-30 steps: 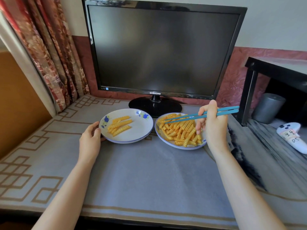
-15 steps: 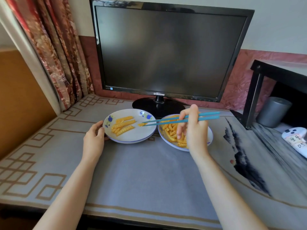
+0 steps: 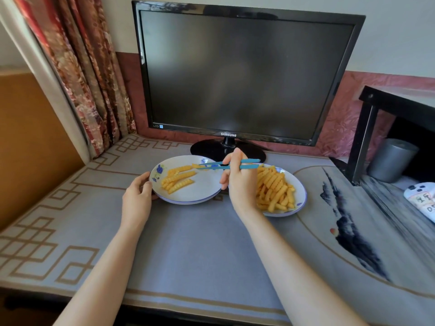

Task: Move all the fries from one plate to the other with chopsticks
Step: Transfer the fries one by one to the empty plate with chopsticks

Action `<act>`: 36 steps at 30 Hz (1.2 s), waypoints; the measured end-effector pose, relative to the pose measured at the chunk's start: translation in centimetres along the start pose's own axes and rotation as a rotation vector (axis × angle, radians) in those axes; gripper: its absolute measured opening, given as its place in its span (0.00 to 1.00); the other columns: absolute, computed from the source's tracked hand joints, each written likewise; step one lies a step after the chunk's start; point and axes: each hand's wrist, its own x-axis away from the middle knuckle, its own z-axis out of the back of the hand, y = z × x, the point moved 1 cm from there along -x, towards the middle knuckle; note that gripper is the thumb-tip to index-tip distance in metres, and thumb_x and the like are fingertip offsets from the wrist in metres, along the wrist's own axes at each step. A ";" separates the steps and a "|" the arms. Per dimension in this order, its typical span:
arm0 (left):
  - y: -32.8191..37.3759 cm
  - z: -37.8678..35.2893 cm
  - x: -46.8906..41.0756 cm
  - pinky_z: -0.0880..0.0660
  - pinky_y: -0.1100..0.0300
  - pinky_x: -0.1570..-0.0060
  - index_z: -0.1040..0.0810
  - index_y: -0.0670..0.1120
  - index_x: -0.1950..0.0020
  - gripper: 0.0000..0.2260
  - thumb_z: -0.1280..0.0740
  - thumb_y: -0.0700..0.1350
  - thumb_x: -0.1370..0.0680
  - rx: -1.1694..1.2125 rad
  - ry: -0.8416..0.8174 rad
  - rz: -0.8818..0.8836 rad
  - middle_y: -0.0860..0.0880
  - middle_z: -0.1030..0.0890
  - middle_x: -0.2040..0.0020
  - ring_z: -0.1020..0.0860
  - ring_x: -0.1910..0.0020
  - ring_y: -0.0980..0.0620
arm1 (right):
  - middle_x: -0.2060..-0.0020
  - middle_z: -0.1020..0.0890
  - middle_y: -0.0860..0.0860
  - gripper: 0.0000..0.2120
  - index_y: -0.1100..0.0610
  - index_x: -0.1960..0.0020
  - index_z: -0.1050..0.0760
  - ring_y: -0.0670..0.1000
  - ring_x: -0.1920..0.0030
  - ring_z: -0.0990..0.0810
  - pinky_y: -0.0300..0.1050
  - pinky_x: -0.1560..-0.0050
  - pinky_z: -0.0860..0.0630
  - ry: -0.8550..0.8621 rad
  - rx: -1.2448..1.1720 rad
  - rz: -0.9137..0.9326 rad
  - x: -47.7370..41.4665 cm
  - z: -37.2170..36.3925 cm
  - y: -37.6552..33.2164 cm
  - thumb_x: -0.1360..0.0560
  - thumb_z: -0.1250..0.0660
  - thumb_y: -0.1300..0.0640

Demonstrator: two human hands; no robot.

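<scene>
While your right hand hangs between the two plates, its fingers are curled tight round the blue chopsticks, which point left over the left plate. Their tips pinch one fry just above that plate's far side — whether it touches the plate you cannot tell from here. A small cluster of fries already lies on the left plate. The big heap sits on the right plate, partly hidden behind your right hand. The two plates stand side by side on the mat, rims just about meeting. Your left hand rests at the left plate's near-left rim, fingers loosely bent against the edge — steadying, not gripping hard. Behind the plates stands the dark monitor.
</scene>
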 end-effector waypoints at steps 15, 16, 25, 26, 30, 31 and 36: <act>-0.2 0.0 0.0 0.24 0.56 0.48 0.27 0.43 0.31 0.16 0.45 0.39 0.18 0.002 0.001 -0.010 0.47 0.21 0.43 0.20 0.56 0.57 | 0.82 0.30 0.53 0.20 0.57 0.63 0.29 0.54 0.81 0.34 0.41 0.78 0.37 0.243 -0.116 0.011 -1.6 9.7 -2.0 0.16 0.49 0.52; -0.2 0.0 -0.1 0.24 0.56 0.47 0.28 0.43 0.31 0.16 0.45 0.40 0.18 0.004 0.001 -0.008 0.47 0.21 0.43 0.20 0.56 0.56 | 0.83 0.30 0.52 0.21 0.56 0.64 0.29 0.54 0.81 0.34 0.40 0.78 0.38 0.258 -0.113 0.007 -1.6 10.2 -2.0 0.17 0.49 0.52; 0.0 -0.1 0.1 0.26 0.59 0.51 0.28 0.44 0.31 0.16 0.45 0.40 0.18 0.006 -0.002 -0.004 0.48 0.22 0.43 0.20 0.56 0.54 | 0.84 0.32 0.51 0.22 0.58 0.65 0.29 0.52 0.82 0.37 0.40 0.79 0.40 0.246 -0.048 -0.045 -0.9 12.2 -1.8 0.17 0.49 0.52; 0.0 0.0 0.1 0.26 0.59 0.50 0.28 0.44 0.31 0.16 0.45 0.40 0.18 0.006 -0.003 -0.005 0.49 0.22 0.43 0.20 0.56 0.55 | 0.85 0.33 0.51 0.22 0.58 0.65 0.29 0.51 0.83 0.37 0.40 0.79 0.40 0.239 -0.039 -0.050 -0.9 12.3 -1.8 0.17 0.49 0.52; -0.1 0.0 0.0 0.25 0.59 0.50 0.28 0.43 0.31 0.16 0.45 0.39 0.18 0.001 -0.004 -0.010 0.48 0.22 0.42 0.20 0.56 0.56 | 0.84 0.33 0.51 0.23 0.58 0.64 0.28 0.50 0.82 0.39 0.39 0.79 0.42 0.183 0.034 -0.028 -0.9 11.9 -1.8 0.16 0.49 0.50; -0.1 0.0 0.0 0.25 0.59 0.50 0.28 0.43 0.31 0.16 0.45 0.39 0.18 0.000 -0.003 -0.010 0.48 0.22 0.42 0.20 0.56 0.55 | 0.84 0.33 0.51 0.23 0.57 0.64 0.28 0.50 0.82 0.39 0.39 0.79 0.42 0.169 0.046 -0.019 -0.9 11.8 -1.8 0.16 0.50 0.50; 0.0 0.0 0.1 0.26 0.59 0.51 0.27 0.44 0.32 0.16 0.45 0.39 0.18 0.001 0.003 -0.013 0.48 0.22 0.43 0.20 0.55 0.53 | 0.82 0.34 0.53 0.23 0.58 0.64 0.28 0.48 0.82 0.38 0.40 0.79 0.41 0.098 0.077 0.036 -1.0 11.5 -1.7 0.16 0.50 0.51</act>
